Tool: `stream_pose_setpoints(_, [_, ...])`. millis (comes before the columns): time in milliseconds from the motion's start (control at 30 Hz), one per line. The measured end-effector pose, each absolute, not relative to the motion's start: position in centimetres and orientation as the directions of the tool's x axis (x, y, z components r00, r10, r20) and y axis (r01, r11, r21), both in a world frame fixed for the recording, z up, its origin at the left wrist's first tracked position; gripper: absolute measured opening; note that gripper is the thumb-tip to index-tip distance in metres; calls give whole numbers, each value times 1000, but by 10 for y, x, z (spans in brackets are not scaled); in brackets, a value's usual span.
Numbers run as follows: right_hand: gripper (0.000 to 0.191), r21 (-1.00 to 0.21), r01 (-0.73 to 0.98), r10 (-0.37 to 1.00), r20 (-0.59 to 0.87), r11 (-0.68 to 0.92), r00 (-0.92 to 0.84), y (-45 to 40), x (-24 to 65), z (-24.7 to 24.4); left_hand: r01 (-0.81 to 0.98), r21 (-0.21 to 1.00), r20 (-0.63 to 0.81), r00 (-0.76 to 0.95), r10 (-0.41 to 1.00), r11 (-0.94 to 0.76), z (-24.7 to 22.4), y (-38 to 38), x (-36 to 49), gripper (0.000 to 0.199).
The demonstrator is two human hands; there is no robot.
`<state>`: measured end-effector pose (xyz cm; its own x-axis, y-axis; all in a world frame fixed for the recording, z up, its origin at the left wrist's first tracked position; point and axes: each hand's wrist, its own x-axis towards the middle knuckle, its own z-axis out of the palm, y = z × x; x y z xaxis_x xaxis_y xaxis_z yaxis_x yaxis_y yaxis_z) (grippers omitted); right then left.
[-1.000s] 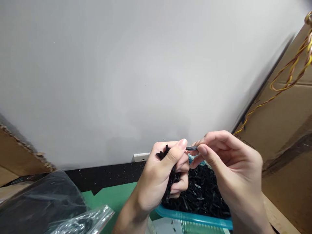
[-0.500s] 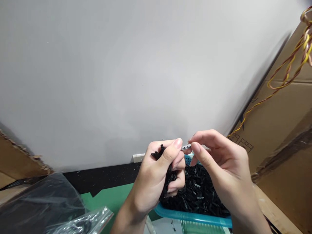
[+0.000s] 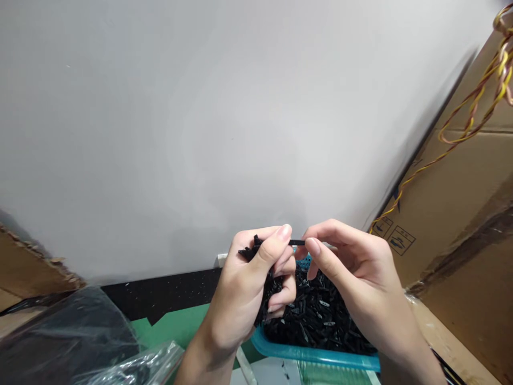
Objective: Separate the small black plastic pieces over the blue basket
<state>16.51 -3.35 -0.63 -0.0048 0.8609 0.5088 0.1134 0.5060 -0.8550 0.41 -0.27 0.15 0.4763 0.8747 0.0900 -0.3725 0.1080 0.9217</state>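
Observation:
My left hand (image 3: 248, 278) is closed around a bunch of small black plastic pieces (image 3: 272, 289), whose ends stick out by the thumb and between the fingers. One slim black piece (image 3: 297, 243) bridges the two hands. Its left end sits under my left thumb, and its right end is pinched between the thumb and a fingertip of my right hand (image 3: 352, 262). Below both hands stands a blue plastic basket (image 3: 316, 355), filled with many similar black pieces (image 3: 316, 315), a few showing grey faces.
A grey wall (image 3: 232, 117) rises behind. Cardboard boxes (image 3: 460, 214) stand at the right, with a twisted yellow-brown wire (image 3: 428, 164) hanging in front. To the left lie a dark plastic bag (image 3: 68, 331), a clear zip bag (image 3: 140, 366) and a green mat (image 3: 176, 323).
The piece between my fingers showed a grey face with dark spots; now a black side shows. Both hands have shifted slightly left in view.

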Motion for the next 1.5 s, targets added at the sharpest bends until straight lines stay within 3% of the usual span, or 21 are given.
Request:
stream_pose_setpoints(667, [12,-845,80,847,531,528,23,-31,165,-10,-386,908,28,448,894,165,1,0,4,53])
stream_pose_setpoints(1033, [16,-786,165,786,613,596,83,-30,163,-13,-405,905,52,412,910,132,-1,0,7,51])
stream_pose_setpoints(1500, [11,-854,79,850,520,514,82,-29,162,-13,-389,918,87,398,913,82,-2,0,6,48])
